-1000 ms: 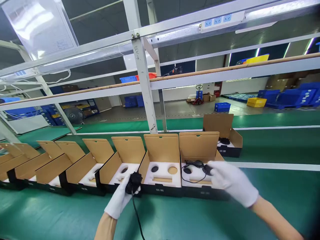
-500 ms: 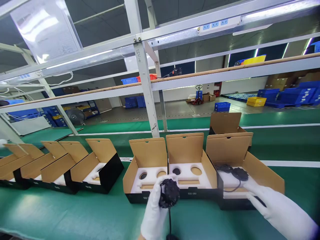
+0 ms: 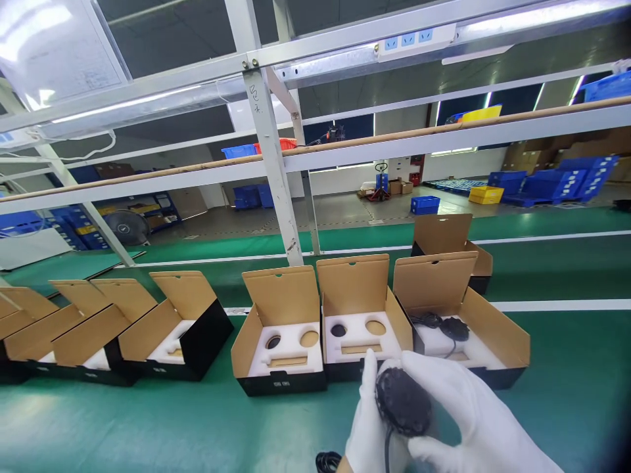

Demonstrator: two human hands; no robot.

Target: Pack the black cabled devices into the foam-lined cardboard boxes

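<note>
My left hand [image 3: 367,424], in a white glove, holds a round black corded disc [image 3: 403,402] with a ridged edge. From the right, my right hand [image 3: 466,407], also gloved, curves its thumb and fingers round the same disc. A cord runs down from it, and a coiled black cable [image 3: 328,462] shows beside my left wrist. Just behind my hands stands an open box [image 3: 353,282] with a white foam insert [image 3: 332,352] that has round and long cutouts. In the open box at the right [image 3: 436,279] lies another black corded disc [image 3: 454,328] on the foam.
Another open box [image 3: 280,295] stands left of the middle one, and several more [image 3: 185,295] line the green table [image 3: 162,420] further left. One more box [image 3: 442,231] sits behind the right one. A white metal post [image 3: 273,164] rises behind the boxes.
My right hand has left the right box, where the other disc stays, and come to the disc in my left hand. The left hand has moved right with its disc. The view has shifted slightly.
</note>
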